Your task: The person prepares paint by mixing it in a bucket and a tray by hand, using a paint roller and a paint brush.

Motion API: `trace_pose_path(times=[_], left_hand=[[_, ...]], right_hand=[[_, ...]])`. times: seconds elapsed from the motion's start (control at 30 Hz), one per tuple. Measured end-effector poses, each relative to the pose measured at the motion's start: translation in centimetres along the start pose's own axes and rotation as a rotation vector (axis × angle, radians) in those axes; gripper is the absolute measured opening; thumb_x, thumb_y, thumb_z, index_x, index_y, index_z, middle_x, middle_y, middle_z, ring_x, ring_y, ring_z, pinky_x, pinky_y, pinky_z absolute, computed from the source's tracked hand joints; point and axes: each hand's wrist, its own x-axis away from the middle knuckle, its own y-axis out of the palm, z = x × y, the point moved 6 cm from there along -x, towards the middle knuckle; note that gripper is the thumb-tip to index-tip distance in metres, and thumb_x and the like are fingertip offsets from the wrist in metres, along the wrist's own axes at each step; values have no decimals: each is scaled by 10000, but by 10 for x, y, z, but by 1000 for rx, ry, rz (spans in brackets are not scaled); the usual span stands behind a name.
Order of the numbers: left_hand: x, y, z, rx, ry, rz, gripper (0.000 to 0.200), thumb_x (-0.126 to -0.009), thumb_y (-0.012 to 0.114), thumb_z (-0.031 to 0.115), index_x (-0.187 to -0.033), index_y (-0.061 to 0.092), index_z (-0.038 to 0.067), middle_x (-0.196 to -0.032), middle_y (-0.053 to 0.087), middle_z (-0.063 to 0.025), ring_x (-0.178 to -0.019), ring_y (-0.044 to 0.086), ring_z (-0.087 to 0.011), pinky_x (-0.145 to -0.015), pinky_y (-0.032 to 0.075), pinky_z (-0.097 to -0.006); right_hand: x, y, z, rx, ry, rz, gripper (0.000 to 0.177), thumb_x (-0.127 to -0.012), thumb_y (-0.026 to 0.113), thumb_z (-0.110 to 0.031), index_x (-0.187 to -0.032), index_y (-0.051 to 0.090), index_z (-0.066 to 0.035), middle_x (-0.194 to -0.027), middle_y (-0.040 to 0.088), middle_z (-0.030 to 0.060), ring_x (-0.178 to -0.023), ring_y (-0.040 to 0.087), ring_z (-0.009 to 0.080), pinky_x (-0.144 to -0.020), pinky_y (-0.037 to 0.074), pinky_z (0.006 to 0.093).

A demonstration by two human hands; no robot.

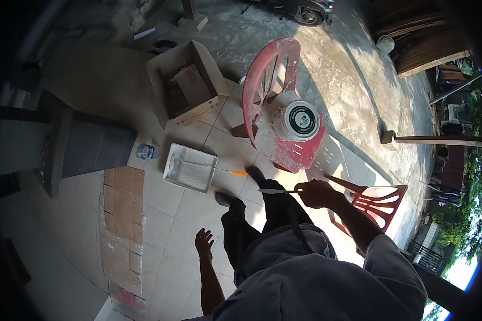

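Observation:
My right hand (pixel 317 193) is closed around the end of a thin, flat, knife-like tool (pixel 279 191), which points left above my legs. Fingers slightly spread, my left hand (pixel 204 243) hangs beside my left leg with nothing in it. On the tiles in front of my feet lies a white paint tray (pixel 189 167). A paint roller with an orange handle (pixel 238 173) rests across it, the handle reaching over the tray's right side. Ahead, a lidded white paint bucket (pixel 299 122) stands on the seat of a paint-splashed red plastic chair (pixel 300 156).
A second red chair (pixel 377 206) is to my right. Beyond the tray are an open cardboard box (pixel 198 109) and a clear plastic container (pixel 145 152). Flattened cardboard (pixel 124 200) covers tiles at left. A wooden post (pixel 439 140) and a parked motorcycle (pixel 309 13) stand farther off.

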Motion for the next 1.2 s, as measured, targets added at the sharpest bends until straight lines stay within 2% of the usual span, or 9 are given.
trace_pose_path(times=[0.2, 0.3, 0.57, 0.73, 0.8, 0.87, 1.07, 1.13, 1.2], left_hand=[[37, 28, 38, -119, -28, 74, 475, -951, 494, 391, -1339, 452, 119, -1267, 559, -143, -1166, 537, -292, -945, 430, -494], [42, 58, 50, -177, -30, 53, 473, -945, 498, 392, -1334, 455, 126, -1261, 564, -141, -1151, 543, -291, -942, 424, -496], [27, 169, 92, -181, 88, -58, 414, -933, 543, 353, -1281, 487, 135, -1173, 607, -125, -1047, 589, -268, -865, 465, -486], [29, 204, 109, -114, 121, -79, 346, -931, 572, 259, -1239, 512, 115, -1103, 643, -106, -942, 623, -222, -775, 490, -415], [55, 231, 142, -223, 191, -114, 301, -939, 571, 224, -1213, 555, 100, -1098, 646, -100, -958, 622, -194, -793, 496, -349], [79, 264, 179, -435, 572, -307, 312, -982, 501, 203, -1270, 537, 87, -1124, 641, -82, -990, 612, -187, -836, 481, -302], [270, 385, 331, -722, 910, -486, 427, -943, 596, 299, -1294, 526, 67, -1191, 603, -149, -1114, 577, -256, -947, 457, -376], [285, 395, 333, -625, 1234, -501, 407, -935, 601, 243, -1283, 510, 54, -1184, 598, -167, -1111, 578, -277, -942, 452, -387], [277, 385, 325, -625, 1060, -495, 353, -913, 587, 143, -1241, 512, 34, -1169, 601, -172, -1091, 587, -307, -930, 452, -384]], right_hand=[[148, -70, 135, -104, 172, 471, 253, -896, 545, -232, -1082, 668, -113, -858, 697, 155, -819, 667, 343, -782, 514, 433], [197, -101, 172, -313, 385, 423, 180, -887, 568, -188, -1041, 619, -112, -805, 674, 161, -738, 652, 350, -714, 520, 418], [171, -135, 240, -925, -80, 616, 222, -944, 550, -167, -1054, 636, 6, -872, 713, 127, -817, 698, 172, -753, 538, 316], [127, -158, 232, -336, -323, 1311, 96, -885, 617, -97, -886, 614, -1, -824, 558, 175, -782, 578, 341, -659, 481, 387], [116, -173, 202, -297, -348, 1222, 113, -880, 625, -109, -841, 585, -10, -798, 565, 166, -730, 584, 348, -607, 477, 428], [115, -194, 158, -228, -410, 1181, 136, -885, 606, -160, -824, 595, -39, -727, 582, 133, -697, 609, 331, -599, 497, 430], [132, -224, 16, -109, -792, 904, 198, -879, 603, -185, -760, 599, -27, -714, 592, 130, -690, 617, 316, -614, 471, 430], [136, -221, -25, -112, -949, 775, 223, -896, 583, -202, -776, 605, -16, -720, 596, 130, -684, 613, 313, -636, 468, 422], [131, -212, -51, -202, -1083, 635, 165, -861, 652, -173, -867, 645, -8, -747, 623, 137, -646, 606, 304, -601, 469, 378]])
